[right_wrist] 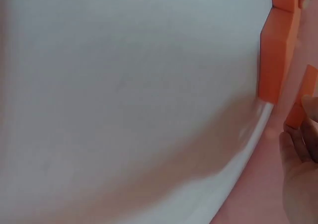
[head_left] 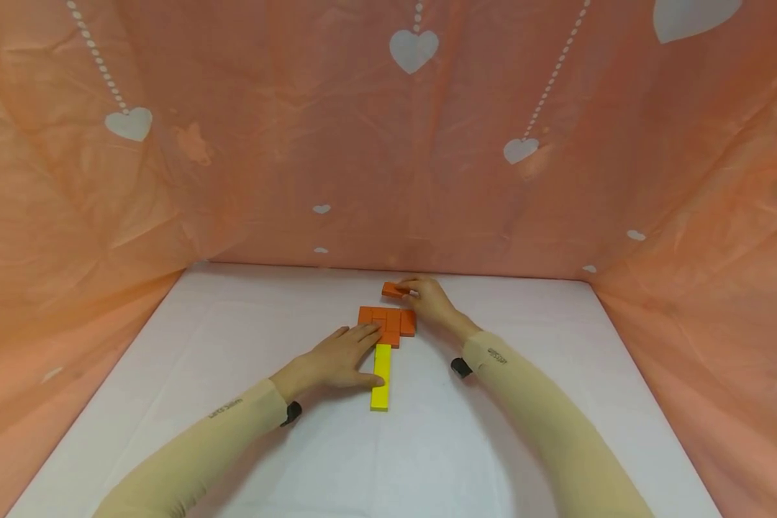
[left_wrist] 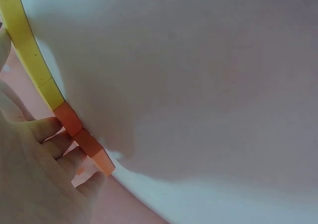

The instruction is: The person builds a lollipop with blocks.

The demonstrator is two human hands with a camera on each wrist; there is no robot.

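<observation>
Flat orange blocks [head_left: 393,316] lie joined edge to edge in the middle of the white table. Below them a long yellow strip [head_left: 380,399] points toward the front, and the left wrist view shows a seam across the yellow strip [left_wrist: 20,25]. My left hand [head_left: 337,356] rests with its straight fingers on the orange group and its thumb on the yellow strip. Beyond the group, my right hand [head_left: 432,303] pinches an orange block [head_left: 391,290] between thumb and fingers. That orange block [right_wrist: 308,82] is apart from the others and partly covered by the fingers.
A white cloth [head_left: 233,331] covers the table. Peach curtains [head_left: 285,158] with white hearts hang behind it and along both sides. A dark wrist device [head_left: 461,367] shows under the right sleeve, another dark device [head_left: 291,414] under the left.
</observation>
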